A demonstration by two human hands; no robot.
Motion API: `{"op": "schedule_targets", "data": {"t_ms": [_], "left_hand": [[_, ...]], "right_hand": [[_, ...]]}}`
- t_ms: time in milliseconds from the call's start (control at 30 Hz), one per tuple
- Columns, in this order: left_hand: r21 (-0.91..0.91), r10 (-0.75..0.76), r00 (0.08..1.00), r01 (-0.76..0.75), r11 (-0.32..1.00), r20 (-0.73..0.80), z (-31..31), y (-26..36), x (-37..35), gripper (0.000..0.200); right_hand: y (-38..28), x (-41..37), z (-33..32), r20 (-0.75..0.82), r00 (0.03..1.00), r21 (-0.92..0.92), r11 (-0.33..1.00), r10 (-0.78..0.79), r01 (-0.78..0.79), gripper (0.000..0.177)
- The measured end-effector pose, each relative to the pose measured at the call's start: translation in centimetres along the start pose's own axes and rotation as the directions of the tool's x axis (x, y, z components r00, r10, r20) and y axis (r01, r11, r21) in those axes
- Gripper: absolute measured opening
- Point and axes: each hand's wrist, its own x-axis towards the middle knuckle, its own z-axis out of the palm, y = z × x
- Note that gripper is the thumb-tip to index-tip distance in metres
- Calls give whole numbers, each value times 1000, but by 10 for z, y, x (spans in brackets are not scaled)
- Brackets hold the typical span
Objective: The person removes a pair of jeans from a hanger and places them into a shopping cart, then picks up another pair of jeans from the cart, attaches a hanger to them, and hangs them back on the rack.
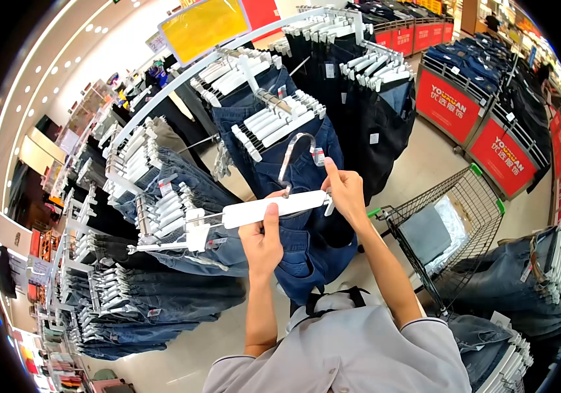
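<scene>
A white hanger (pixel 275 208) with a curved metal hook is held level in front of my chest. My left hand (pixel 261 242) grips its middle from below, thumb on top. At its right end, my right hand (pixel 346 193) pinches near the metal clip, with the index finger or thumb pointing up. Dark blue jeans (pixel 300 262) hang below the hanger; their waistband is partly hidden behind it. Just beyond, more jeans (pixel 241 118) hang from a rack on white hangers (pixel 279 124).
Racks of jeans (pixel 162 288) stand at the left. A wire shopping cart (pixel 418 262) holding a grey item (pixel 434 229) is at the right. Behind it are red-panelled bins (pixel 447 108) of folded jeans. More hanging jeans (pixel 523 262) are at the lower right.
</scene>
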Motion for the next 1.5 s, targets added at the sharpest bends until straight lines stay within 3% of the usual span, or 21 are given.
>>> {"op": "schedule_targets", "data": {"t_ms": [167,267,567,600,633,700,733,767,833,900,967,1000,1033,1100,1167,1267,1333,1367,1433,1500], "left_hand": [[11,25,998,-26,1000,53,0,2,-3,34],[17,43,997,-45,999,66,-3,2,-4,34],[-25,4,997,-2,1000,76,-17,-4,-6,31],[-9,-28,996,29,1000,85,-17,-3,-6,34],[-10,-29,997,30,1000,75,-17,-5,-7,34],[43,-10,996,6,999,83,-15,-8,-8,31],[54,47,994,-53,997,99,-15,-7,-8,29],[135,136,989,-142,981,54,-14,-8,-5,28],[173,176,983,-183,968,59,-14,-8,-6,29],[171,149,985,-163,972,89,-16,-6,-9,29],[132,42,985,-64,989,166,-12,0,-12,26],[139,167,970,-193,971,178,-8,-2,-11,26],[206,186,962,-227,952,200,-7,-1,-13,24],[200,300,922,-351,915,244,-6,1,-13,24],[194,275,880,-370,909,388,-17,-7,-17,56],[157,260,871,-350,923,417,-14,-10,-19,66],[94,264,889,-320,943,375,-16,-9,-21,70],[161,321,899,-379,911,298,-15,-6,-21,65],[277,183,941,-263,924,283,-37,-10,-25,49],[254,219,970,-239,937,103,-43,-9,-23,32]], "right_hand": [[12,8,10,-10,1000,-14,1000,11,-11,73],[22,8,18,-84,995,39,998,-48,51,74],[14,14,16,-104,986,213,966,-126,146,74],[11,15,9,14,996,197,976,-93,88,69],[8,14,10,24,995,194,977,-95,89,69],[-1,10,18,-73,996,263,962,-57,74,62],[6,11,11,-26,997,188,979,-77,80,53],[16,14,12,-114,983,68,986,-146,154,52],[13,11,-8,8,999,-128,991,-46,47,53],[3,6,-14,245,943,18,972,224,-236,62],[-6,4,-11,432,803,46,879,410,-474,68],[-6,4,-8,487,766,86,850,419,-519,74],[-9,7,-7,525,706,82,797,476,-599,74],[-14,6,3,503,719,30,822,479,-569,71],[9,20,10,604,683,54,834,411,-550,53],[-7,16,17,589,730,232,792,348,-564,42],[-12,23,17,581,783,429,733,222,-527,33],[-16,28,15,561,808,493,713,177,-498,31],[-30,35,3,514,854,587,692,83,-421,29],[-40,41,-15,554,832,604,675,27,-424,28]]}}
